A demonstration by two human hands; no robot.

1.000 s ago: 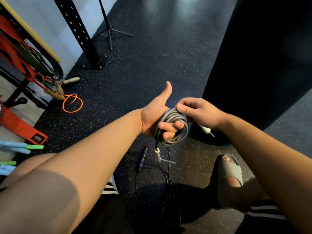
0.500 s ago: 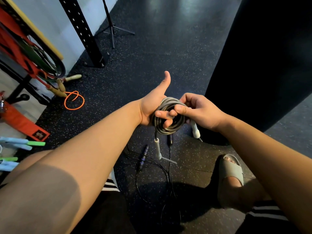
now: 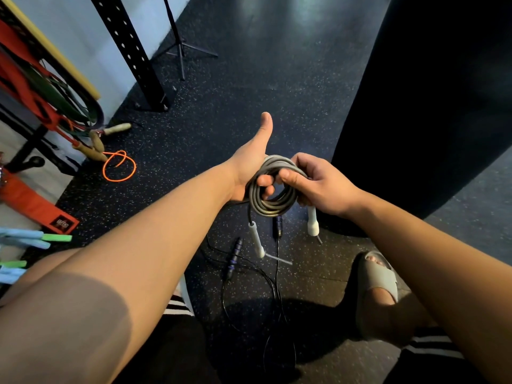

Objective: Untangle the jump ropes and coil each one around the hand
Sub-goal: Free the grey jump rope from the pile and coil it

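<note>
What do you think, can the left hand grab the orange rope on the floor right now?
Probably not. The left hand is wrapped in the grey rope, which the right hand also grips, and the orange rope lies on the floor well off to the left.

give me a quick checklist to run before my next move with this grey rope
1. Grey rope wound round the left hand: ok.
2. Right hand has a grip on the coil: ok.
3. Lower white handle hangs free below the coil: ok.
4. Second white handle under control, sticking out beneath the right hand: ok.
5. Coil free of the black rope: cannot tell, as one black handle sits right behind the coil.
6. Black rope coiled: not ok, it lies loose on the floor.
</note>
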